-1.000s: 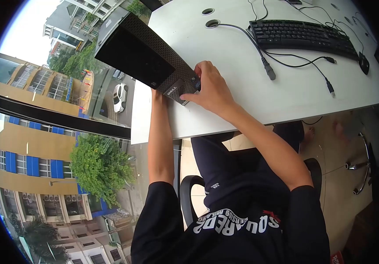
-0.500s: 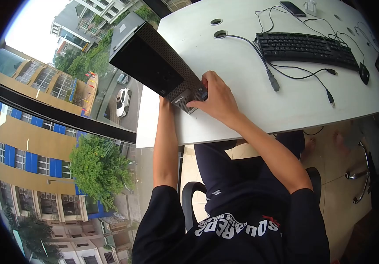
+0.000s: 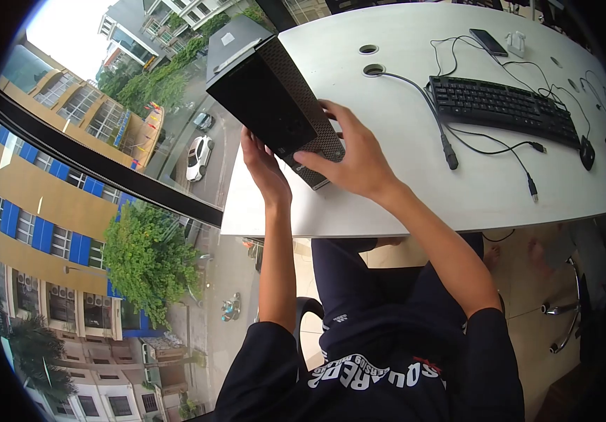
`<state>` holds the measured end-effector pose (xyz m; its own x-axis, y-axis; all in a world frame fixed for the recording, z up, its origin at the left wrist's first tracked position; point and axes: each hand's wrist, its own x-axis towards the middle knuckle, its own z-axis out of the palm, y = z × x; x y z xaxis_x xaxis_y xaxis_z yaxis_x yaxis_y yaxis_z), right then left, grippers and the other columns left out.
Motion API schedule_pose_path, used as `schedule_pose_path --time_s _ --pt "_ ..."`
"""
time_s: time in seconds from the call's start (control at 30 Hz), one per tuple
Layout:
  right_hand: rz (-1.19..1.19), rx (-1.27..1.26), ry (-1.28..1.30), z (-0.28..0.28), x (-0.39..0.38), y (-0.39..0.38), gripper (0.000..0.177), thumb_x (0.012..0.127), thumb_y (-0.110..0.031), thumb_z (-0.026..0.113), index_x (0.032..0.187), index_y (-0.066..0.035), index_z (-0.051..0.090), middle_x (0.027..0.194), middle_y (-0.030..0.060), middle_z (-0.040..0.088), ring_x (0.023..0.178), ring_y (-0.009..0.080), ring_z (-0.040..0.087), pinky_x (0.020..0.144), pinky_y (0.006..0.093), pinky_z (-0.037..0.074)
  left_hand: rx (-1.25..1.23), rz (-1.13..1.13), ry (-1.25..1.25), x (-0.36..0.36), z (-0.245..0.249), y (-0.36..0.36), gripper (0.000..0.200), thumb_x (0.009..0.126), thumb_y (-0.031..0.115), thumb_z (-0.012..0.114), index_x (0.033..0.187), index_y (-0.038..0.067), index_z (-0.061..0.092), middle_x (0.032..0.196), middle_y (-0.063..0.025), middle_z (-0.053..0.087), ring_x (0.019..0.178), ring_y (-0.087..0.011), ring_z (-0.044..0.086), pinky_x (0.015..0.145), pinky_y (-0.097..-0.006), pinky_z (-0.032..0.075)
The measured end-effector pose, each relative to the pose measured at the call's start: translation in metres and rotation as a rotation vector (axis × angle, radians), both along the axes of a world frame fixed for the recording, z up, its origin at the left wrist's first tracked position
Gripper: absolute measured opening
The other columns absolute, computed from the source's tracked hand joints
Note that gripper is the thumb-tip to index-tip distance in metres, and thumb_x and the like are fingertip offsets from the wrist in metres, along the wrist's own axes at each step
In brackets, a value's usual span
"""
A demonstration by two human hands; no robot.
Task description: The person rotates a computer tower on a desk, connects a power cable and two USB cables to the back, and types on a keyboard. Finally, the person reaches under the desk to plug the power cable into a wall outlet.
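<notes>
A black Dell desktop computer tower (image 3: pixel 275 98) stands on the white desk (image 3: pixel 387 204), near its left end. My left hand (image 3: pixel 266 169) presses against the tower's left side, and some of its fingertips are hidden behind the case. From the other side my right hand (image 3: pixel 360 153) grips the lower front, its thumb across the front panel and its fingers along the right side. Between them my two hands hold the tower. A grey top or side panel with a small white label shows at the tower's far end.
On the desk's right lie a black keyboard (image 3: pixel 503 109), a mouse (image 3: pixel 587 152), a phone (image 3: pixel 488 42), and a power cable (image 3: pixel 449 151) beside USB leads. Two cable holes are near the back. A window (image 3: pixel 106 183) borders the desk's left side. A chair base (image 3: pixel 563 309) stands below right.
My left hand has come up from low behind the tower onto its left side. My right hand has shifted on the front, covering the Dell badge. The view has moved slightly.
</notes>
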<state>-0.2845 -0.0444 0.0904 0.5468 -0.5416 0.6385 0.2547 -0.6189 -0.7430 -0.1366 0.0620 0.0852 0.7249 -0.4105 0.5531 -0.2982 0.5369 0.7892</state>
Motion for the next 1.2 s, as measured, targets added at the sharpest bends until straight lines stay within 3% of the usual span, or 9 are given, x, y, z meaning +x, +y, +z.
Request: schedule_pose_path --time_s 0.1,0.2,0.33,0.43,0.7,0.8,0.87,0.93,1.2 --pt "0.060 -0.038 0.060 -0.005 -0.003 0.002 0.102 0.083 -0.039 0.084 0.159 0.007 0.033 0.152 0.0315 0.052 0.136 0.0461 0.057 0.114 0.0483 0.047 0.094 0.147 -0.239 -0.024 0.001 -0.003 0.070 0.104 0.042 0.068 0.154 0.000 0.044 0.139 -0.0124 0.060 0.132 -0.0230 0.055 0.115 -0.0367 0.039" --pt "0.188 0.035 0.156 -0.014 -0.007 -0.012 0.106 0.080 -0.034 0.084 0.161 0.006 0.029 0.153 0.0324 0.050 0.138 0.0469 0.055 0.115 0.0478 0.047 0.128 0.255 -0.271 -0.033 -0.006 -0.017 0.072 0.099 0.025 0.079 0.154 -0.002 0.042 0.137 -0.0146 0.059 0.126 -0.0220 0.056 0.111 -0.0345 0.042" --pt "0.206 0.065 0.289 -0.028 -0.013 -0.004 0.110 0.078 -0.026 0.082 0.164 0.006 0.021 0.156 0.0342 0.046 0.140 0.0480 0.052 0.116 0.0476 0.047 0.052 0.311 -0.321 -0.023 -0.021 -0.027 0.056 0.103 0.021 0.074 0.147 -0.005 0.049 0.133 -0.0122 0.062 0.117 -0.0186 0.062 0.103 -0.0307 0.048" --pt "0.165 0.069 0.334 -0.038 -0.006 0.004 0.117 0.077 -0.024 0.081 0.165 0.006 0.010 0.159 0.0364 0.040 0.143 0.0489 0.049 0.117 0.0485 0.047 0.021 0.374 -0.410 -0.018 -0.021 -0.031 0.048 0.104 0.022 0.073 0.138 -0.007 0.054 0.125 -0.0141 0.066 0.109 -0.0197 0.065 0.097 -0.0324 0.052" --pt "-0.008 0.102 0.236 -0.050 0.036 0.015 0.111 0.076 -0.022 0.082 0.162 0.008 0.017 0.156 0.0342 0.042 0.143 0.0479 0.048 0.116 0.0477 0.046 0.088 0.472 -0.374 -0.006 -0.013 -0.028 0.056 0.099 0.027 0.081 0.133 -0.011 0.057 0.120 -0.0179 0.070 0.105 -0.0225 0.068 0.093 -0.0343 0.056" --pt "-0.018 0.145 0.236 -0.059 0.037 0.021 0.112 0.075 -0.019 0.085 0.162 0.009 0.020 0.162 0.0327 0.036 0.151 0.0454 0.039 0.123 0.0462 0.041 0.058 0.542 -0.448 -0.023 -0.001 -0.034 0.076 0.091 0.023 0.088 0.143 -0.011 0.044 0.130 -0.0224 0.065 0.108 -0.0253 0.068 0.098 -0.0375 0.060" --pt "-0.006 0.151 0.168 -0.067 0.026 0.026 0.115 0.075 -0.023 0.086 0.161 0.012 0.019 0.162 0.0353 0.035 0.152 0.0466 0.037 0.125 0.0464 0.037 0.128 0.536 -0.463 -0.052 0.011 -0.045 0.109 0.077 0.020 0.099 0.153 -0.011 0.026 0.139 -0.0253 0.056 0.117 -0.0283 0.065 0.095 -0.0354 0.063" --pt "-0.066 0.100 0.136 -0.079 0.020 0.034 0.112 0.078 -0.026 0.087 0.160 0.012 0.022 0.162 0.0329 0.037 0.151 0.0447 0.040 0.125 0.0461 0.037 0.279 0.789 -0.540 -0.053 0.011 -0.052 0.109 0.071 0.021 0.102 0.147 -0.009 0.029 0.134 -0.0238 0.055 0.118 -0.0297 0.065 0.099 -0.0370 0.064" --pt "-0.041 0.125 0.242 -0.078 -0.001 0.040 0.094 0.082 -0.020 0.077 0.155 0.016 0.031 0.153 0.0355 0.046 0.144 0.0455 0.048 0.120 0.0466 0.043 0.326 0.974 -0.559 -0.033 0.010 -0.053 0.114 0.060 0.042 0.103 0.138 -0.010 0.038 0.126 -0.0236 0.055 0.112 -0.0370 0.065 0.098 -0.0480 0.058"
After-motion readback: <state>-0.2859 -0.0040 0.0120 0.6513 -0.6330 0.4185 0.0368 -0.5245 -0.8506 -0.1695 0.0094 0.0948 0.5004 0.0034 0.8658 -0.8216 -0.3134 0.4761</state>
